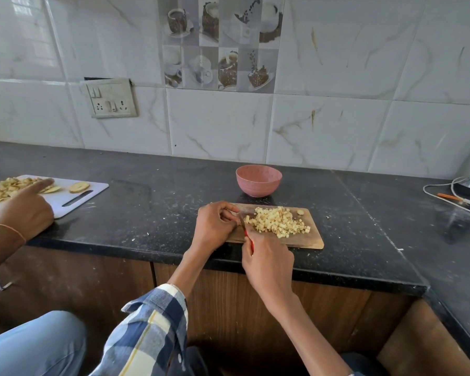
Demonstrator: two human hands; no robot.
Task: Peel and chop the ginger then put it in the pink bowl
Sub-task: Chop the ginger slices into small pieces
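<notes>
The dark stone surface [152, 202] carries everything, and the wooden chopping board [314, 241] sits close to its front edge, probably so both hands can work over it without reaching. Directly behind the board, a little apart from it, stands the pink bowl [259, 180], mouth up and showing nothing inside; that spot looks chosen so the cut pieces can go straight back into it. Off to the left lies a white cutting board [92, 192] with peelings and slices, where another person's hand [25, 210] points at the pile.

The chopped ginger [277, 222] lies heaped in small pale cubes in the middle of the wooden board, and one uncut nub [299, 212] rests at the far edge, so chopping looks close to done and the transfer has not begun.

The right hand [269, 264] has its grip wrapped tight around the red handle of the knife [244, 225], blade angled down at the left edge of the heap. The left hand [215, 226] is curled with its fingertips bunched by the blade; whether that grip pinches a last piece I cannot tell
</notes>
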